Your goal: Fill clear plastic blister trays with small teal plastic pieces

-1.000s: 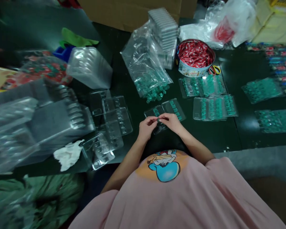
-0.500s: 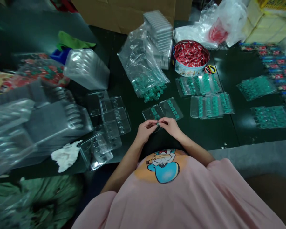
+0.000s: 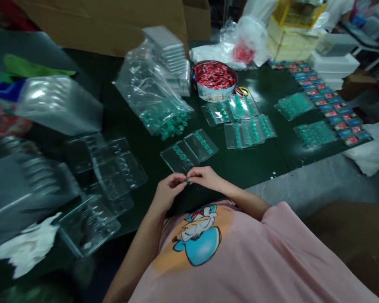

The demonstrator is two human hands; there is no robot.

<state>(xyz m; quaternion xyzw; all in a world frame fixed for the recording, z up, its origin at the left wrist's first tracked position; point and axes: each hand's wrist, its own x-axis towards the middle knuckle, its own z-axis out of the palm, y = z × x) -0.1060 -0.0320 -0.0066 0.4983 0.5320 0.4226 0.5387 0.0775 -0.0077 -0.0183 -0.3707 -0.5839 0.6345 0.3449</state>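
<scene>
My left hand (image 3: 166, 193) and my right hand (image 3: 205, 177) meet near the table's front edge, fingertips pinched together on a small green wrapped candy (image 3: 187, 181). Just beyond them lies an open clear blister tray (image 3: 189, 150) with a few green candies in its pockets. A clear plastic bag (image 3: 151, 97) spills a heap of green candies (image 3: 167, 122) farther back.
Empty clear trays (image 3: 113, 168) lie stacked at the left. Filled trays of green candies (image 3: 249, 130) sit to the right. A round tin of red candies (image 3: 214, 80), scissors (image 3: 241, 90), a cardboard box (image 3: 113, 21) and white crumpled paper (image 3: 25, 248) are also on the dark green table (image 3: 265, 160).
The camera has swung to the right, so everything sits farther left in view. Both hands stay pinched together on the green candy.
</scene>
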